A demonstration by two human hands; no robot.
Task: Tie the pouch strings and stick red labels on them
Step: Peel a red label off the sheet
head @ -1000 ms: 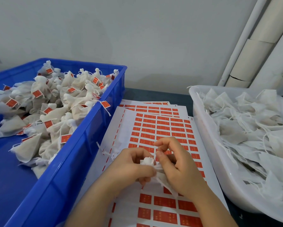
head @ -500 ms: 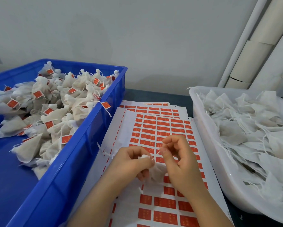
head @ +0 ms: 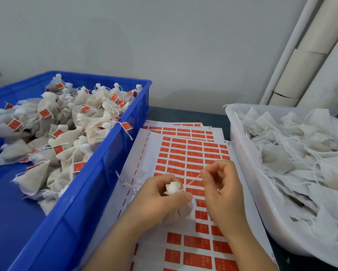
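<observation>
Over the label sheets [head: 144,153] we hold one pouch [head: 173,188]: our left hand [head: 158,194] grips its gathered neck, and our right hand [head: 220,184] pinches the string [head: 192,180], drawn taut. We judge this pouch mid-tie, with no label on it yet. Many labelled pouches [head: 66,133] fill the blue crate [head: 97,192], and a heap of untied ones waits in the white tub [head: 237,153]. We cannot read the print on the red labels [head: 195,241]; it is too small.

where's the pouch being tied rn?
Head view, lower centre: pouch gripped in the left hand over the label sheets, between blue crate and white tub; right hand pinches its string.
</observation>
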